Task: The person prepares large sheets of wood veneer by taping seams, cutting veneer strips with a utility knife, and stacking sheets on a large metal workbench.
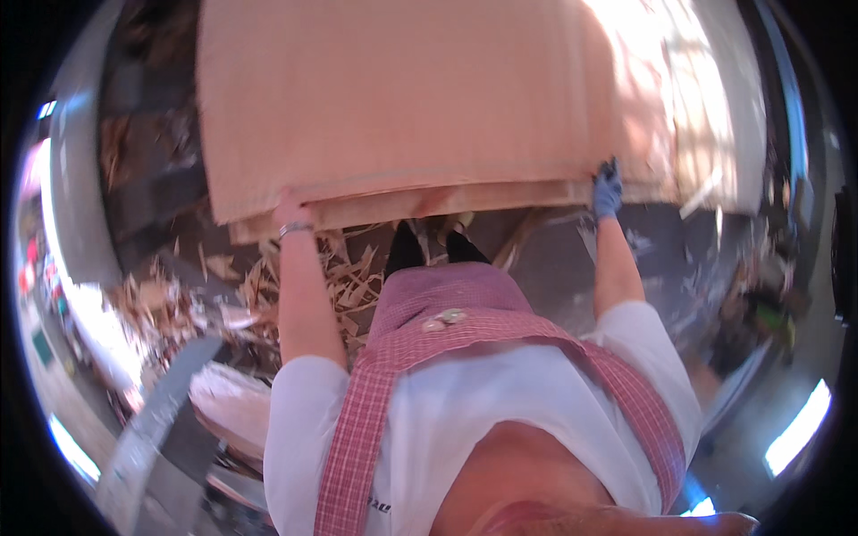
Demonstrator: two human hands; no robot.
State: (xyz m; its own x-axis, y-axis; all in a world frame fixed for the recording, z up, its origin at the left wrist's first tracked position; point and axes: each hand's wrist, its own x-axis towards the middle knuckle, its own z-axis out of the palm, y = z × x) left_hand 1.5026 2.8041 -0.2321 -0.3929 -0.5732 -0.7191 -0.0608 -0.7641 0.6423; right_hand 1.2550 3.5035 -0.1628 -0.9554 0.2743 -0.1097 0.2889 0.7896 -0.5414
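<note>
Head view: my left hand [290,213] and blue-gloved right hand [608,189] grip near edge of top veneer sheet [402,98], fingers pinching it at both ends. Step, I judge: lifting sheet off stack [447,201]. Next calls for even pull, both sides level. Sheet thin, pale tan, wide, likely floppy. Wood scraps [349,277] on floor below.

Pale tan veneer sheets [402,98], blue glove [607,190], pink checked apron [447,308], white shirt [483,402]

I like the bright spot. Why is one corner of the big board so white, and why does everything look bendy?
Head view: sunlight washes out the wooden sheet at its upper right, above the gloved right hand; the fisheye lens curves edges near the rim; the wood scraps look smeared by blur.
</note>
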